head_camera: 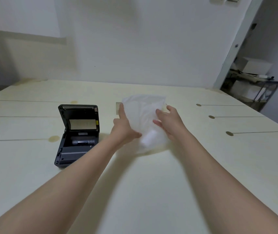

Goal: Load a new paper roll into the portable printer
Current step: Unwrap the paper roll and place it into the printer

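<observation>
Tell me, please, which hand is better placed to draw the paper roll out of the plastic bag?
Probably the right hand: its fingers lie over the plastic bag just above the paper roll, while the left hand grips the bag's side, steadying it.

Home room: pale table (151, 183), storage shelf (253, 85) beyond doorway.
</observation>
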A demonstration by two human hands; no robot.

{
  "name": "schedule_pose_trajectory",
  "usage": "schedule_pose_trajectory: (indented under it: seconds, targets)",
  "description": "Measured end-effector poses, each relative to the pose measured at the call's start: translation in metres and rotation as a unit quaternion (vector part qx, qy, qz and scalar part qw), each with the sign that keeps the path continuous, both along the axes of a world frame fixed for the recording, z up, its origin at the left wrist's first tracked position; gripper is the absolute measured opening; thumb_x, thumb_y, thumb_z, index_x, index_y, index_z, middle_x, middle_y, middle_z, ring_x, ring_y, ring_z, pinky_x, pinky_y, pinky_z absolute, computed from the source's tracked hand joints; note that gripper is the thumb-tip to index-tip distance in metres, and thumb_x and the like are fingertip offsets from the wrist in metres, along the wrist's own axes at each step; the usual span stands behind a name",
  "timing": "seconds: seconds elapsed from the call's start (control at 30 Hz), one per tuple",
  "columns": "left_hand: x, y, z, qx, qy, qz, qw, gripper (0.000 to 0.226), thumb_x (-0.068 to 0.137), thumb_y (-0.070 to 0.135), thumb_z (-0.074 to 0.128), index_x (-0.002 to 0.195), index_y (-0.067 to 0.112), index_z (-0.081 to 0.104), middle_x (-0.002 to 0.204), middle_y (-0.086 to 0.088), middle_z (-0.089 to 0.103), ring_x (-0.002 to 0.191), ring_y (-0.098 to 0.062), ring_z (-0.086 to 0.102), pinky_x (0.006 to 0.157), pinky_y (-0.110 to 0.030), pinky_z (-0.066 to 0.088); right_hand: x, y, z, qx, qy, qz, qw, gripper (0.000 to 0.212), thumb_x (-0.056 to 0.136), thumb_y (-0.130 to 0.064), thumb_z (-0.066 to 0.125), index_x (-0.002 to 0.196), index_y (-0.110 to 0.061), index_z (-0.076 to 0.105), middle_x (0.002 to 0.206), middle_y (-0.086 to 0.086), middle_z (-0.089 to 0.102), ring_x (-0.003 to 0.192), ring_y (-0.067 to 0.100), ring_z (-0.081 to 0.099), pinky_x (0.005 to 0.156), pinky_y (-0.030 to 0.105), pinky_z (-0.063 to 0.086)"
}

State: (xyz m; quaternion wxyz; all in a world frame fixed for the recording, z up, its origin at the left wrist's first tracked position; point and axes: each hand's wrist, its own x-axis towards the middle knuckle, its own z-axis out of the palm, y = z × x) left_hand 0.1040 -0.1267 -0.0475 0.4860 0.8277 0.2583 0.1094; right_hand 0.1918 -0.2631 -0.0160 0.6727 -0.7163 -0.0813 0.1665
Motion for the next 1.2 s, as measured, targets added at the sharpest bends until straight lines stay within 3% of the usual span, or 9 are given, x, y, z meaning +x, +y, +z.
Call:
schedule_pose_trajectory:
  seconds: [0.07,0.2,0.37,0.47,0.53,0.67,0.9,1.03,1.2]
  targets:
    - [-0.003,0.000,-0.006,0.089,0.024,-0.011,0.996,0.111,0.075,0.008,0.076,0.155,0.040,0.006,0.129,-0.013,0.052,0.104,-0.032,0.061,0.080,-0.035,0.051,-0.004,-0.007,-0.006,-0.102,-0.105,0.019,0.989,0.066,0.095,-0.025,0.061,0.152,-0.021,0.028,0.150,0.003,0.043,0.131,0.024,0.051,0.100,0.034,0.049]
    - [-0.005,0.004,-0.017,0.164,-0.006,-0.013,0.986,0.065,0.075,0.000,0.068,0.133,0.027,0.059,0.137,-0.007,0.058,0.125,-0.026,0.055,0.096,-0.029,0.044,-0.009,-0.023,-0.016,-0.273,-0.256,0.040,0.927,0.033,0.092,-0.030,0.061,0.125,-0.029,0.064,0.134,-0.008,0.058,0.129,0.021,0.049,0.097,0.042,0.050]
    - [-0.005,-0.004,-0.014,0.268,-0.048,0.099,0.957,0.053,0.087,0.011,0.069,0.136,0.023,0.055,0.157,-0.015,0.026,0.143,-0.035,0.025,0.113,-0.039,0.026,-0.019,-0.032,-0.028,-0.392,-0.253,0.129,0.875,0.039,0.101,-0.032,0.045,0.128,-0.008,0.060,0.133,0.006,0.063,0.124,0.026,0.055,0.105,0.042,0.042]
    - [-0.013,-0.010,-0.010,0.253,-0.162,0.027,0.954,0.029,0.095,0.023,0.059,0.124,0.022,0.066,0.136,-0.002,0.060,0.125,-0.021,0.053,0.094,-0.023,0.038,-0.017,-0.034,-0.038,-0.377,-0.241,0.116,0.887,0.047,0.101,-0.039,0.044,0.142,-0.018,0.047,0.142,0.004,0.056,0.133,0.024,0.048,0.111,0.042,0.036]
    - [-0.022,-0.015,-0.009,0.154,-0.098,-0.100,0.978,0.039,0.092,0.041,0.061,0.129,0.026,0.062,0.130,0.007,0.065,0.114,-0.012,0.061,0.089,-0.021,0.042,-0.016,-0.033,-0.042,-0.348,-0.234,0.134,0.898,0.057,0.096,-0.050,0.050,0.147,-0.027,0.039,0.144,0.002,0.053,0.136,0.024,0.045,0.112,0.041,0.036]
    - [-0.029,-0.014,-0.017,0.200,0.027,-0.177,0.963,0.075,0.083,0.040,0.072,0.147,0.022,0.037,0.145,0.002,0.052,0.131,-0.017,0.051,0.106,-0.031,0.040,-0.018,-0.032,-0.040,-0.340,-0.231,0.205,0.888,0.063,0.090,-0.046,0.063,0.147,-0.034,0.038,0.148,0.006,0.041,0.133,0.020,0.046,0.110,0.035,0.038]
    - [-0.030,-0.006,-0.018,0.045,0.032,-0.156,0.986,0.036,0.097,0.041,0.053,0.121,0.015,0.051,0.114,-0.002,0.069,0.099,-0.017,0.061,0.085,-0.029,0.045,-0.021,-0.022,-0.034,-0.300,-0.262,0.115,0.910,0.024,0.096,-0.030,0.055,0.105,-0.017,0.073,0.102,0.001,0.074,0.102,0.022,0.065,0.085,0.036,0.050]
    - [-0.032,-0.008,-0.017,0.058,0.032,-0.155,0.986,0.036,0.104,0.038,0.035,0.110,0.010,0.059,0.109,-0.002,0.062,0.098,-0.020,0.054,0.083,-0.029,0.039,-0.019,-0.010,-0.031,-0.316,-0.271,0.029,0.909,0.017,0.091,-0.031,0.062,0.102,-0.018,0.065,0.092,0.002,0.069,0.091,0.022,0.064,0.076,0.036,0.049]
    - [-0.029,-0.009,-0.019,0.075,0.040,-0.157,0.984,0.043,0.106,0.031,0.031,0.115,0.003,0.062,0.123,-0.014,0.063,0.108,-0.028,0.055,0.084,-0.029,0.035,-0.020,-0.020,-0.040,-0.304,-0.323,0.055,0.895,0.016,0.092,-0.010,0.048,0.094,-0.025,0.052,0.090,0.000,0.067,0.089,0.028,0.062,0.071,0.039,0.047]
